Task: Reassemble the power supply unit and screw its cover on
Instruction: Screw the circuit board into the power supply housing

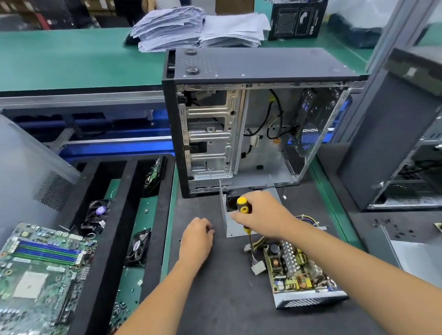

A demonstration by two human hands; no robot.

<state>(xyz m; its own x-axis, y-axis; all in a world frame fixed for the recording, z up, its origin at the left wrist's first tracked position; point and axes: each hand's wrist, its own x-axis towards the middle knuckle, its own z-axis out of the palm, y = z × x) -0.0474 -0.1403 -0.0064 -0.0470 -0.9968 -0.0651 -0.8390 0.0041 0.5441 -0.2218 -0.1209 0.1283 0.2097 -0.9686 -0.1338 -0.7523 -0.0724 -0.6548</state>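
The open power supply unit point(299, 274) lies on the dark mat, its circuit board bare and its wires point(256, 257) trailing left. Its grey metal cover point(231, 224) stands behind it, near the computer case. My right hand point(263, 214) grips a yellow and black screwdriver point(243, 207) and rests against the cover, the shaft pointing down. My left hand point(197, 238) sits on the mat to the left of the cover, its fingers curled over small dark pieces, probably screws point(211, 231).
An open computer case point(251, 128) stands right behind the cover. A motherboard point(36, 282) and fans point(139, 246) lie in black trays on the left. Another case point(411, 152) stands at the right. Paper stacks point(190, 27) lie on the green bench.
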